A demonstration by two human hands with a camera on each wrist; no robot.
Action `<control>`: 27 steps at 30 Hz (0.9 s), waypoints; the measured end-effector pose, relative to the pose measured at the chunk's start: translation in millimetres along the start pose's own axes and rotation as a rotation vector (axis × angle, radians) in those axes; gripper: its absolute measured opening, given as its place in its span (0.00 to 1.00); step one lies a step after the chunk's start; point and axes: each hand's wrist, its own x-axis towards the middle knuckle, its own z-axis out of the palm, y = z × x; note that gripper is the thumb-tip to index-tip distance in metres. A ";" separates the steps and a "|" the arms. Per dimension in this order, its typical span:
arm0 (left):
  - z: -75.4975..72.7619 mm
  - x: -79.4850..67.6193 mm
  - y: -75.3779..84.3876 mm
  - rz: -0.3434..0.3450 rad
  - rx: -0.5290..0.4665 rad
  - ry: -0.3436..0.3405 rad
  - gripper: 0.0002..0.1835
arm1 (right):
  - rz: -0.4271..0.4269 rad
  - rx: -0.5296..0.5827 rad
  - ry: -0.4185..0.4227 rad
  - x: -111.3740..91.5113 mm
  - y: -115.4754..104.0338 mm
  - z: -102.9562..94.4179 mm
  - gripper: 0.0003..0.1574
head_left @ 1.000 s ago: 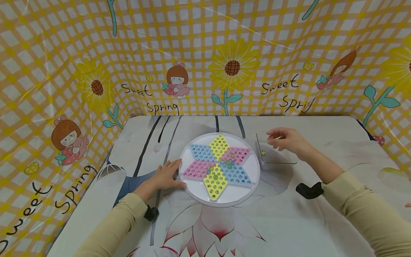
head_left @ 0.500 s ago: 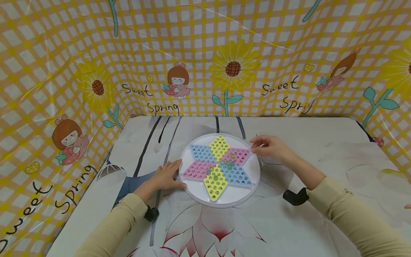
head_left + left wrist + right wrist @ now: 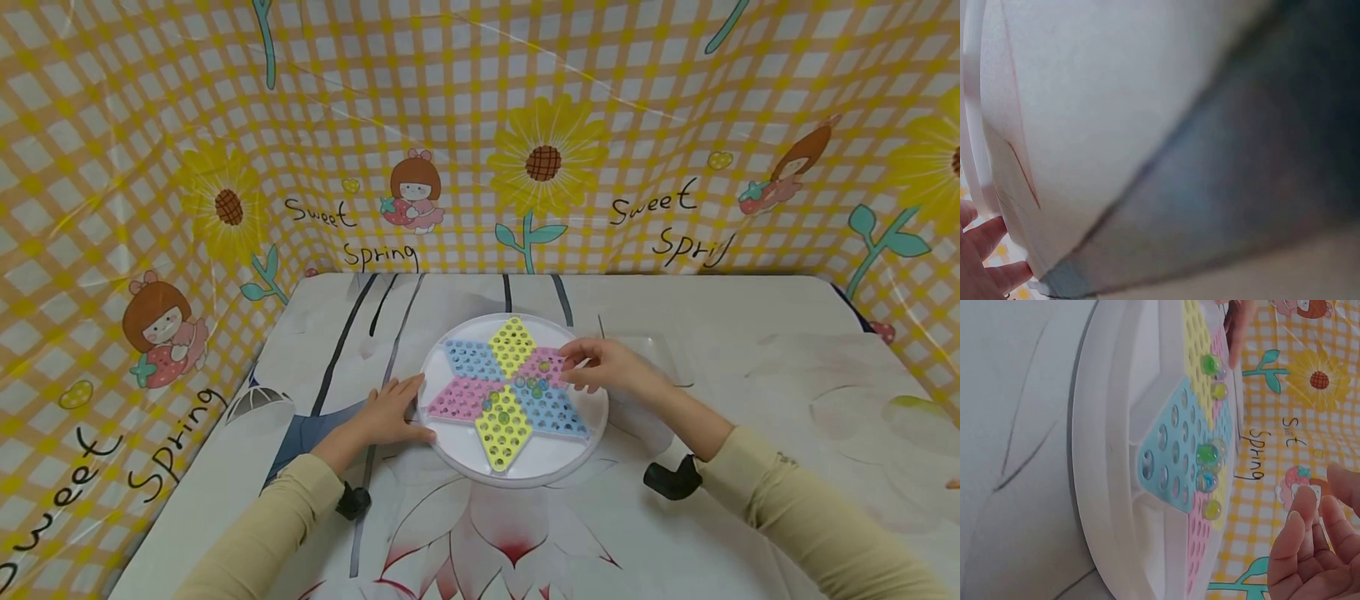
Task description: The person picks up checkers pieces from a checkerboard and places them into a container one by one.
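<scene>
Round white checkers board (image 3: pixel 459 442) sits mid-table, its six-pointed star in blue, yellow and pink diamonds full of holes; a small cluster of glass marbles (image 3: pixel 529 384) lies near the star's centre, just toward 3 o'clock. Left hand (image 3: pixel 386 410) lies at the board's 9 o'clock rim, fingers straight and flat against the edge, gripping nothing. Right hand (image 3: pixel 609 368) hovers over the pink diamond at 2 o'clock, fingers loosely curled with tips drawn together; whether a marble is pinched there, cannot tell. Clear tray (image 3: pixel 660 350) stands on the table just past the board at 3 o'clock, partly hidden behind the right hand. Table (image 3: pixel 750 317) is covered with a pale cloth printed with dark stripes and a large pink-tipped flower. Backdrop (image 3: pixel 480 125) wraps three sides: yellow gingham with sunflowers, cartoon girls and "Sweet Spring" lettering. Long beige sleeves (image 3: pixel 825 525), dark wrist-worn cameras on both arms.
</scene>
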 end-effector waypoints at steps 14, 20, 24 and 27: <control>0.8 -1.6 -0.6 0.007 0.000 0.013 0.55 | 0.030 0.031 -0.034 10.5 11.7 24.4 0.25; -0.3 -1.8 0.8 0.008 0.003 0.009 0.55 | 0.029 0.014 -0.063 13.0 16.5 31.6 0.23; -1.1 -2.1 1.8 0.005 0.001 0.005 0.55 | 0.020 0.000 -0.092 14.7 17.8 35.0 0.23; -1.2 -2.2 2.1 0.003 -0.004 0.004 0.55 | 0.023 -0.013 -0.103 15.6 18.5 38.0 0.23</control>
